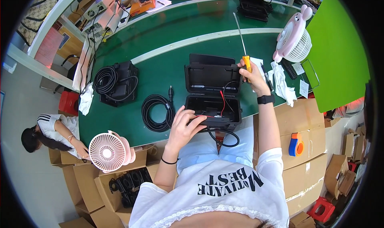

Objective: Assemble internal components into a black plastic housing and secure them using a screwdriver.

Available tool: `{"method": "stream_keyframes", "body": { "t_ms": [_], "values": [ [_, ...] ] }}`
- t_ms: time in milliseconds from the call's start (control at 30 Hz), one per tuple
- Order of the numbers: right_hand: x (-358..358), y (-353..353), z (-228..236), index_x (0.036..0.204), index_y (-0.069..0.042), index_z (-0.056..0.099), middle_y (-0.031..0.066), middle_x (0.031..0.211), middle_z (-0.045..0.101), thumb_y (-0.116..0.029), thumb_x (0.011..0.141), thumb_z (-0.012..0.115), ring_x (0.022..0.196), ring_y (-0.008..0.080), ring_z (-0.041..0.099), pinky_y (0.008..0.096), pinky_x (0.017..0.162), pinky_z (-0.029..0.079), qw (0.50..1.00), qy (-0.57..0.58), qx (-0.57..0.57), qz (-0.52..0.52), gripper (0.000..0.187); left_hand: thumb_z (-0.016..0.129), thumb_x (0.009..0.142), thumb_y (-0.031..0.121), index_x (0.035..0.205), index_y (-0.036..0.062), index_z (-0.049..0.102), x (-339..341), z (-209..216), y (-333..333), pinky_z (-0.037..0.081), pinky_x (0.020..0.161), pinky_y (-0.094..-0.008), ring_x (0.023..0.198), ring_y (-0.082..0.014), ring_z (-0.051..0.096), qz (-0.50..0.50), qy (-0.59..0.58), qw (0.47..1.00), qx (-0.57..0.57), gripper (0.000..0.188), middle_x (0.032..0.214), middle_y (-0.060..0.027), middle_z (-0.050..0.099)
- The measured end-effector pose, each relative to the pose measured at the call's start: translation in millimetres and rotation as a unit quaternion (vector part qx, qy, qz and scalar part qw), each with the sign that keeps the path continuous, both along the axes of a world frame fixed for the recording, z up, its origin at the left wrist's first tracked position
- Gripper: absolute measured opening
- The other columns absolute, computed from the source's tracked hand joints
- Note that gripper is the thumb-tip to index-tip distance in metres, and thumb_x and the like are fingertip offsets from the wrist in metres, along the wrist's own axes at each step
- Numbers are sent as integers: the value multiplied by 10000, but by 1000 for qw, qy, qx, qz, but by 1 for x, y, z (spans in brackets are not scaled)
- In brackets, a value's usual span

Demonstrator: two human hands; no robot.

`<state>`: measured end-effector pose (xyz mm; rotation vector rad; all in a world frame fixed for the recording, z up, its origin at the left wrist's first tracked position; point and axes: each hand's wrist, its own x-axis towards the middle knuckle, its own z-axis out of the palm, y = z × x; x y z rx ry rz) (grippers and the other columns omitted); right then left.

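Note:
An opened black plastic box (213, 78) rests at the near edge of the green table, its lid tipped back. Red and black wires (223, 102) come up out of it, and a black cable leaves its near side. My left hand (185, 126) lies at the box's near left rim, fingers bent over the edge; whether they pinch a wire there is unclear. Beside the lid's right side, my right hand (253, 77) grips a long screwdriver (247, 64) with a yellow handle, its shaft pointing up and away from the box.
Left of the box lie a coiled black cable (149, 113) and another black box (127, 82) with cable. Pink fans stand at right (294, 38) and lower left (107, 151). White cloths (283, 84) lie at right. Cardboard boxes (302, 120) flank me. A person (60, 134) is at left.

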<state>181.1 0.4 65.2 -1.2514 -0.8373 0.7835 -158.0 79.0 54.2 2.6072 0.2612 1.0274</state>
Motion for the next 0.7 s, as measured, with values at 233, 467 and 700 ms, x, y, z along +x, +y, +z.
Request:
{"method": "stream_keyframes", "body": {
  "t_ms": [233, 467, 700],
  "values": [
    [-22, 0, -1, 1015, -124, 499, -20, 938, 643, -197, 943, 716, 680, 16, 507, 180, 569, 417, 991, -58, -19, -117, 240, 868, 693, 220, 1093, 182, 735, 0, 5, 0, 493, 1005, -505, 944, -241, 635, 16, -2, 1000, 19, 423, 881, -18, 604],
    [-59, -22, 63, 946, -73, 461, 95, 1150, 721, -146, 896, 764, 722, 54, 540, 200, 640, 462, 989, -120, 14, -81, 316, 875, 690, 267, 1103, 231, 754, 0, -7, -9, 512, 842, -360, 809, -166, 625, 71, -40, 988, 134, 432, 853, 17, 600],
    [-89, -41, 84, 937, -27, 494, 94, 1180, 699, -55, 849, 749, 721, 67, 485, 229, 678, 430, 961, -269, -37, -60, 271, 906, 659, 284, 1067, 100, 695, 0, -22, -5, 502, 826, -363, 796, -203, 641, 102, -95, 985, 102, 494, 831, -4, 659]
  ]
}}
